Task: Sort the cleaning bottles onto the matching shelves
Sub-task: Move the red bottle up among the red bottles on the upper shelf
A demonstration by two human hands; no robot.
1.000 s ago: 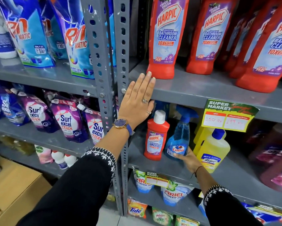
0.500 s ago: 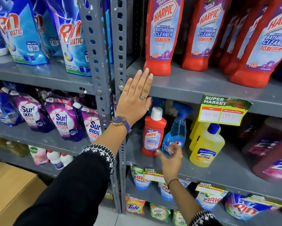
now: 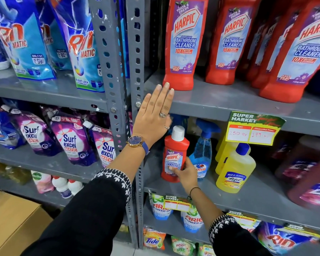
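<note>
A small red Harpic bottle with a white cap stands on the middle grey shelf. My right hand grips its lower front. Beside it to the right stand a blue Colin spray bottle and a yellow Lizol bottle. My left hand lies flat with fingers apart against the edge of the upper shelf, its fingertips just below a large red Harpic bottle. More large red Harpic bottles line that upper shelf.
A grey perforated upright divides the racks. To the left are Rin pouches above and Surf Excel pouches below. A price tag hangs on the upper shelf edge. Pink bottles stand far right. A cardboard box sits lower left.
My right hand moved left from the yellow bottle, past the blue spray bottle, and closed on the small red Harpic bottle. My left hand stayed on the shelf edge.
</note>
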